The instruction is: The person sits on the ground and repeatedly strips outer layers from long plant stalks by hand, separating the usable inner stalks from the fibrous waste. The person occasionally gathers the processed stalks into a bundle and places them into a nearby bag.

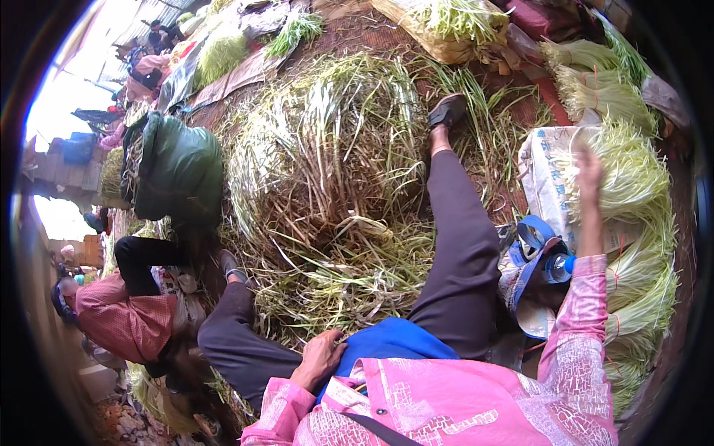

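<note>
My left hand rests on my lap at the edge of a blue cloth, its fingers loosely apart with nothing seen in them. Stretched out to the right, my right hand is blurred by motion over a pile of pale yellow-green leafy stalks. Whether its fingers close on any stalks is not clear. Beneath that pile lies a white woven sack bearing print. Between my legs spreads a large heap of long green leaves and brown stems, with loose trimmings nearer me.
Tied bundles of pale stalks line the right side. By my right thigh stands a bag with blue straps, holding a water bottle. At left, another person sits beside a full dark green sack. A wrapped bundle lies ahead.
</note>
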The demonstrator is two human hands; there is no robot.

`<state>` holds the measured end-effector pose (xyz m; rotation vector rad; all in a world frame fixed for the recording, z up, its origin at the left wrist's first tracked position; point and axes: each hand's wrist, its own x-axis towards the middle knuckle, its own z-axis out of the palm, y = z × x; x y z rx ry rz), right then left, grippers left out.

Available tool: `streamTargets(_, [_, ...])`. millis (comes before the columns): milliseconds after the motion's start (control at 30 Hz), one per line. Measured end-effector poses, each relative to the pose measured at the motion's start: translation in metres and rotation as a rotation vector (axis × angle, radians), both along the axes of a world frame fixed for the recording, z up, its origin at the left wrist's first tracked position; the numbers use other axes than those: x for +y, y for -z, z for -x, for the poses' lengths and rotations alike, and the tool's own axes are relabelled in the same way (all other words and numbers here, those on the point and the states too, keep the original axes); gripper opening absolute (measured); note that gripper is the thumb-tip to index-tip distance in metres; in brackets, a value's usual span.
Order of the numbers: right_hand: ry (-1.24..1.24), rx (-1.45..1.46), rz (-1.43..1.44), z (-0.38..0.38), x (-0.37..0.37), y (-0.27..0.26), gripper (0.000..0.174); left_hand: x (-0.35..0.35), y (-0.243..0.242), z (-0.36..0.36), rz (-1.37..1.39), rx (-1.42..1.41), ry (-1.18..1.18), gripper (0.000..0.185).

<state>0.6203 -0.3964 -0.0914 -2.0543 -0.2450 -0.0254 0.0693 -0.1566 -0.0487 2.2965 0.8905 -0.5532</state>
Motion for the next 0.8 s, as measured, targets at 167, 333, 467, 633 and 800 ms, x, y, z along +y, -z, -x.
streamTargets(167, [-0.908,0.183,0.344,0.176,0.172,0.003,0.042,0.014,0.007,0.019,-0.004,-0.078,-0.069,0.026])
streamTargets(333, [-1.14,0.377,0.87,0.226,0.222,0.069,0.054,0.028,-0.002,0.042,-0.045,-0.204,-0.224,0.026])
streamTargets(467, [-1.132,0.426,0.934,0.268,0.238,0.072,0.055,0.035,0.017,0.066,0.055,-0.158,-0.254,0.026])
streamTargets(633, [-1.14,0.39,0.82,0.275,0.231,0.085,0.061,0.037,0.04,0.063,0.151,-0.141,-0.161,0.025])
streamTargets(800, [-1.004,0.259,0.637,0.239,0.21,0.049,0.049,0.047,0.066,0.064,0.181,-0.374,-0.037,0.017])
